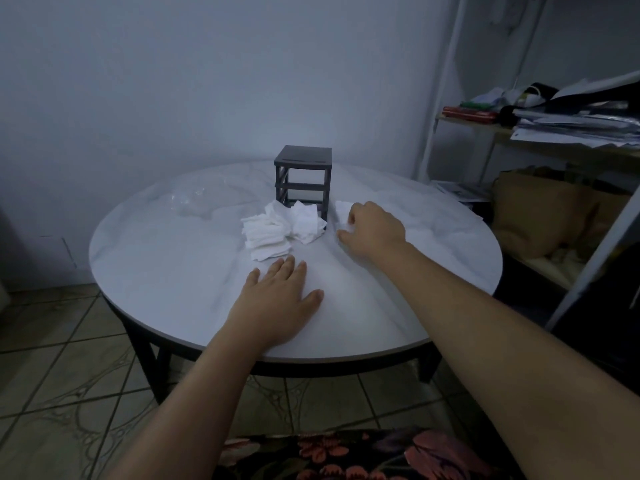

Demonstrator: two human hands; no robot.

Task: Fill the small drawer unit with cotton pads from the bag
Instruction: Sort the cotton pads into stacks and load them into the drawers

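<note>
Clear bag (192,202) lies at the left of the tabletop (173,289) and looks emptied. Left hand (278,299) rests flat with fingers spread, holding nothing, just short of the cotton pads (277,228) heaped against the drawer unit (303,178). Right hand (374,230) curls over a white piece (342,208) beside the unit. In the dim light I cannot tell if it grips it. Step in hand is judged to be gathering pads. The next move calls for squaring a stack and feeding it in.

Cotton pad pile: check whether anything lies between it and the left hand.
Nothing visible does. The left hand lies flat on the table just short of the cotton pad pile, with only bare tabletop between them.
</note>
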